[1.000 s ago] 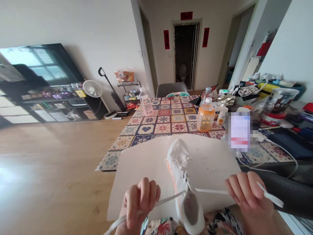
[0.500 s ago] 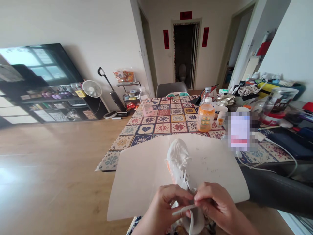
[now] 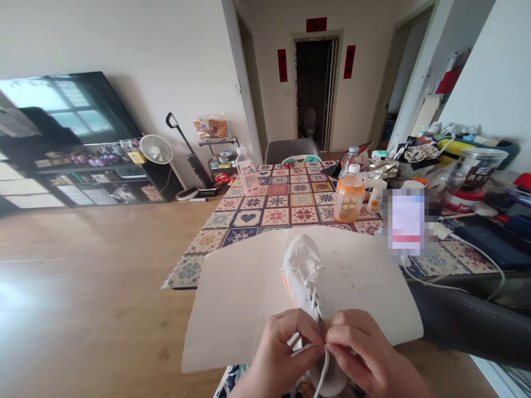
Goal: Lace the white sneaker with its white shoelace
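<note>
A white knit sneaker (image 3: pixel 302 271) with an orange flash at its side stands on a large white sheet (image 3: pixel 232 309) across my lap, toe away from me. My left hand (image 3: pixel 282 348) and my right hand (image 3: pixel 357 348) meet over the lower laced part of the shoe. Both pinch a flat white shoelace (image 3: pixel 325 370), and one length of it hangs down between them. My fingers hide the lowest eyelets and the knot area, if there is one. The heel end is mostly hidden behind my hands.
Past the sheet lies a table with a colourful patterned cloth (image 3: pixel 277 204), holding an orange juice bottle (image 3: pixel 349 194), a clear bottle (image 3: pixel 248 171) and a pixelated patch (image 3: pixel 404 221). White cable (image 3: pixel 452 279) runs at right. Wooden floor (image 3: pixel 83 265) lies left.
My hands have come together over the shoe from wide on either side, and the laces are no longer stretched outward. Between the last two moments, the fingers shifted only slightly on the lace.
</note>
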Demonstrator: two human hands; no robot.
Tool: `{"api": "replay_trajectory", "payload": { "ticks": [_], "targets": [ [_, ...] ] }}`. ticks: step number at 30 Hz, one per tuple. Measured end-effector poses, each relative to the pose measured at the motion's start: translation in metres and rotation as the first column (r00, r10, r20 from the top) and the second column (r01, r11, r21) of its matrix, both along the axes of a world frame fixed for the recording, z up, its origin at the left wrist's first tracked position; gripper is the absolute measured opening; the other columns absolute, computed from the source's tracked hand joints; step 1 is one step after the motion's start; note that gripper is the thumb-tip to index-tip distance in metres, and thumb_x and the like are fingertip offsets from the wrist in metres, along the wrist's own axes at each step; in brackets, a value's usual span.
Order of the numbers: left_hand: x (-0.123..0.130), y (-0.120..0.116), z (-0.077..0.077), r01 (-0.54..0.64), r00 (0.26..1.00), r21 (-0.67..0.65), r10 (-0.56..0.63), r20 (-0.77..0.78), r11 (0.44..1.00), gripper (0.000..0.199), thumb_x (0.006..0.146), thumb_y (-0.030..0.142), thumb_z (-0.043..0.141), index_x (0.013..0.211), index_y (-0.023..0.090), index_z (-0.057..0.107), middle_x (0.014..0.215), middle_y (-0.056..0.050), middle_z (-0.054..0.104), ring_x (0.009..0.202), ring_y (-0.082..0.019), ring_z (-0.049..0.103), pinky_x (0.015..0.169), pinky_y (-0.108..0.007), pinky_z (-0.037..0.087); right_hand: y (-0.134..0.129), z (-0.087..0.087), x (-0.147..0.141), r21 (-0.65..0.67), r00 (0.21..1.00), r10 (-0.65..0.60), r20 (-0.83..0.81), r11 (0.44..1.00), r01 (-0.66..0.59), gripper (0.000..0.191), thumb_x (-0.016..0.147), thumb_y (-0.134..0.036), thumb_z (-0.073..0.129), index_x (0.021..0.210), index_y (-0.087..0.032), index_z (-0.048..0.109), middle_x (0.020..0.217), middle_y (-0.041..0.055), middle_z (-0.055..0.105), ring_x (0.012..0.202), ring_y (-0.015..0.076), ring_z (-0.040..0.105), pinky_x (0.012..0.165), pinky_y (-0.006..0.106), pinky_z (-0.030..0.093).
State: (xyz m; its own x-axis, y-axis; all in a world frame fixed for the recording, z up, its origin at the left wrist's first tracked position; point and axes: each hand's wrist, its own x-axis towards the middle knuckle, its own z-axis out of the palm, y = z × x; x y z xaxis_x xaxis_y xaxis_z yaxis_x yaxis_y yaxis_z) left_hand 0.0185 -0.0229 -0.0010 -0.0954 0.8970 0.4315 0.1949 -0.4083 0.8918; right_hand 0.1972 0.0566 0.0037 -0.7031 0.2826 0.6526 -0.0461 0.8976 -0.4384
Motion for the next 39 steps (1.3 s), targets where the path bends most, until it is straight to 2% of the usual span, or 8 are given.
{"api": "replay_trajectory", "payload": {
  "ticks": [6, 10, 16, 19, 24, 33, 37, 39],
  "targets": [
    [0.000, 0.000, 0.003, -0.005, 1.000, 0.118, 0.002, 0.029, 0.993, 0.024, 0.084, 0.017, 0.078, 0.064, 0.019, 0.065, 0.067, -0.004, 0.074, 0.062, -0.013, 0.065, 0.061, -0.020, 0.050, -0.001, 0.004, 0.002, -0.012, 1.000, 0.021, 0.011, 1.000, -0.021, 0.011, 0.102, -0.022, 0.048, 0.111, -0.024, 0.053, 0.087, 0.0055, 0.075, 0.075, 0.0198, 0.071, 0.071, 0.027, 0.056],
    [0.001, 0.002, 0.003, 0.030, 0.999, 0.100, -0.029, -0.013, 0.995, 0.022, 0.085, 0.022, 0.079, 0.065, 0.018, 0.070, 0.064, -0.005, 0.072, 0.062, -0.014, 0.065, 0.062, -0.020, 0.051, -0.002, -0.003, 0.001, -0.139, 0.999, 0.032, -0.035, 0.990, -0.036, 0.011, 0.106, -0.027, 0.046, 0.105, -0.027, 0.057, 0.081, 0.0019, 0.073, 0.070, 0.0177, 0.071, 0.069, 0.024, 0.056],
    [0.002, -0.001, 0.004, 0.117, 0.992, 0.061, -0.114, -0.051, 0.991, 0.017, 0.090, 0.019, 0.073, 0.074, 0.018, 0.076, 0.070, -0.008, 0.074, 0.065, -0.015, 0.068, 0.062, -0.020, 0.052, -0.006, -0.033, -0.003, -0.477, 0.963, -0.214, -0.161, 0.872, 0.114, 0.015, 0.100, -0.038, 0.062, 0.101, -0.027, 0.051, 0.072, -0.0036, 0.067, 0.054, 0.0143, 0.063, 0.050, 0.019, 0.050],
    [0.002, -0.001, 0.005, 0.098, 0.993, 0.105, -0.090, -0.070, 0.990, 0.016, 0.092, 0.019, 0.070, 0.076, 0.019, 0.075, 0.069, -0.007, 0.075, 0.065, -0.016, 0.068, 0.063, -0.021, 0.052, -0.003, -0.022, -0.002, -0.355, 0.980, -0.177, -0.091, 0.925, 0.134, 0.016, 0.102, -0.036, 0.059, 0.090, -0.026, 0.056, 0.067, -0.0035, 0.064, 0.055, 0.0143, 0.060, 0.053, 0.021, 0.048],
    [0.000, -0.002, 0.005, -0.034, 0.999, 0.196, 0.041, -0.031, 0.980, 0.017, 0.087, 0.026, 0.078, 0.072, 0.020, 0.072, 0.064, -0.005, 0.072, 0.062, -0.016, 0.065, 0.063, -0.024, 0.052, 0.000, 0.007, -0.003, -0.165, 0.997, 0.076, 0.002, 0.983, -0.075, 0.012, 0.099, -0.018, 0.051, 0.101, -0.023, 0.062, 0.088, 0.0060, 0.072, 0.078, 0.0202, 0.068, 0.070, 0.028, 0.054],
    [-0.003, 0.000, -0.004, -0.086, 0.996, 0.154, 0.084, 0.022, 0.984, 0.016, 0.085, 0.024, 0.079, 0.072, 0.020, 0.071, 0.066, -0.004, 0.071, 0.062, -0.016, 0.067, 0.061, -0.023, 0.052, 0.002, -0.001, -0.008, 0.106, 0.995, -0.079, -0.065, 0.991, 0.085, 0.009, 0.103, -0.024, 0.050, 0.109, -0.023, 0.056, 0.086, 0.0069, 0.074, 0.070, 0.0215, 0.068, 0.063, 0.030, 0.053],
    [-0.002, 0.001, -0.003, -0.064, 0.997, 0.154, 0.056, 0.052, 0.986, 0.017, 0.086, 0.029, 0.080, 0.073, 0.019, 0.073, 0.068, -0.005, 0.074, 0.063, -0.016, 0.068, 0.061, -0.022, 0.051, 0.003, 0.006, -0.005, 0.228, 0.990, -0.032, -0.140, 0.972, 0.064, 0.019, 0.107, -0.023, 0.042, 0.115, -0.023, 0.059, 0.080, 0.0060, 0.074, 0.058, 0.0189, 0.063, 0.056, 0.029, 0.049],
    [-0.002, 0.001, -0.002, -0.033, 0.996, 0.139, 0.022, 0.082, 0.990, 0.019, 0.086, 0.032, 0.079, 0.072, 0.019, 0.075, 0.067, -0.005, 0.073, 0.063, -0.015, 0.067, 0.061, -0.021, 0.050, 0.003, 0.007, -0.003, 0.181, 0.986, -0.004, -0.164, 0.983, 0.035, 0.019, 0.107, -0.023, 0.044, 0.110, -0.024, 0.063, 0.083, 0.0069, 0.073, 0.062, 0.0183, 0.063, 0.060, 0.029, 0.051]
  ]
}}
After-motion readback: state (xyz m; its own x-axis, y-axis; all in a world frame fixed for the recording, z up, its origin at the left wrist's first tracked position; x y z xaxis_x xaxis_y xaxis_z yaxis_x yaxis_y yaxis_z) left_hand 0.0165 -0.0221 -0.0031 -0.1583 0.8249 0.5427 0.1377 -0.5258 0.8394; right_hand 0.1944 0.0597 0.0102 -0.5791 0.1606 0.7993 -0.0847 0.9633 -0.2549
